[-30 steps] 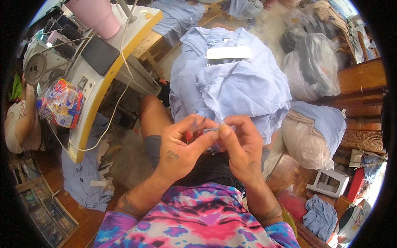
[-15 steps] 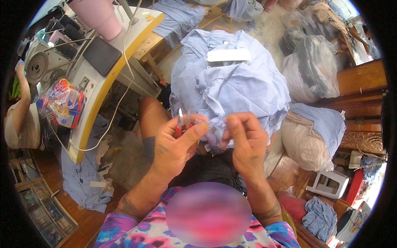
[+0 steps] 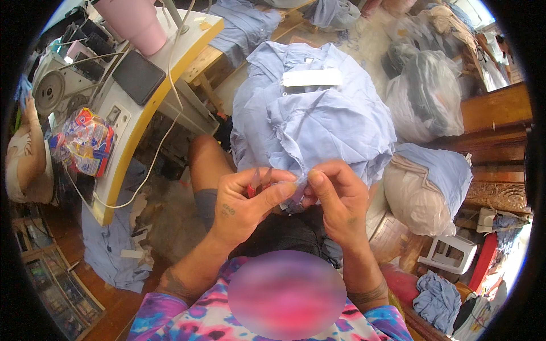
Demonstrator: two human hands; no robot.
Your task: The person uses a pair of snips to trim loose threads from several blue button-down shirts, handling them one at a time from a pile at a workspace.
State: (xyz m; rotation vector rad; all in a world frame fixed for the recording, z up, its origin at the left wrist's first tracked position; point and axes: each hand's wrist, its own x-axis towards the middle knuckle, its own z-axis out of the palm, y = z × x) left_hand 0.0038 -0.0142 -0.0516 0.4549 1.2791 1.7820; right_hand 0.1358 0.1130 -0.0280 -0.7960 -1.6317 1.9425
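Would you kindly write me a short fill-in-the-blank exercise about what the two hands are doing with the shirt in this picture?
1. The left hand holds a small thread snipper with handles coloured ____.
2. The right hand pinches the edge of a light ____ shirt.
3. The shirt rests on the person's ____.
4. The drinking cup on the sewing table at upper left is coloured ____.

Missing words: red; blue; lap; pink

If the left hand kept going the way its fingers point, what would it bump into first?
Probably the right hand, since the left hand points across at it, with the light blue shirt pinched between them.
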